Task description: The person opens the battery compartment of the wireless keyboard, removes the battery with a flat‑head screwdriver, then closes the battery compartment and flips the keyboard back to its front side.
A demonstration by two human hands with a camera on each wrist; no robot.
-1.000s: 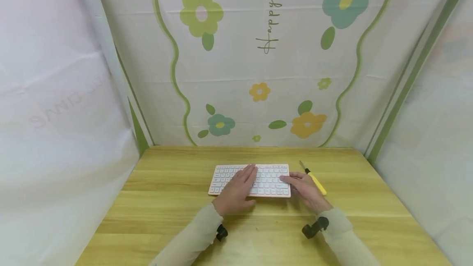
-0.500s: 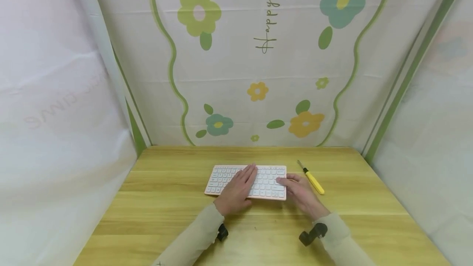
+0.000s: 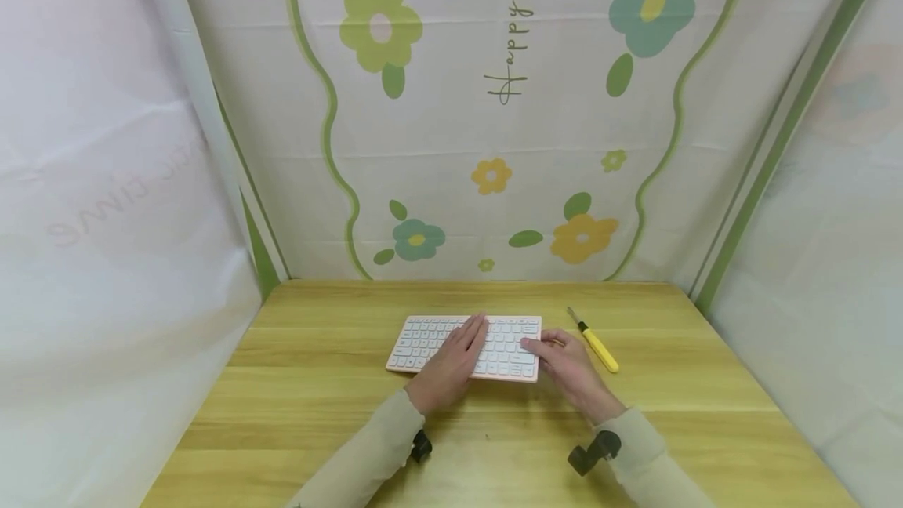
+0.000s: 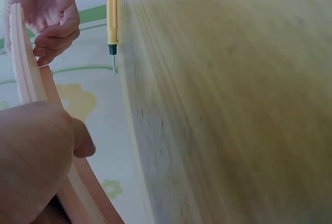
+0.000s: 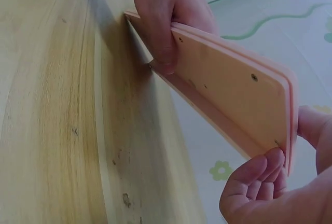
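A thin keyboard [image 3: 511, 347] with white keys and a pink casing is between both hands, its right end lifted. Its pink underside with small screws [image 5: 228, 84] shows in the right wrist view. My left hand [image 3: 451, 363] grips the near edge, straight fingers across the keys and thumb [image 5: 165, 53] against the underside. My right hand [image 3: 571, 367] pinches the right end, thumb on the keys and curled fingers [image 5: 259, 177] beneath. The far left end is low, close to the tabletop; whether it touches I cannot tell.
A yellow-handled screwdriver [image 3: 598, 347] lies on the wooden table [image 3: 317, 398], right of the right hand, tip pointing away. White flowered cloth [image 3: 451, 116] hangs behind the table's far edge and along both sides.
The keyboard has shifted slightly left, away from the screwdriver, and its right end has risen. Both hands moved with it. The left thumb has gone from beside the near edge to underneath.
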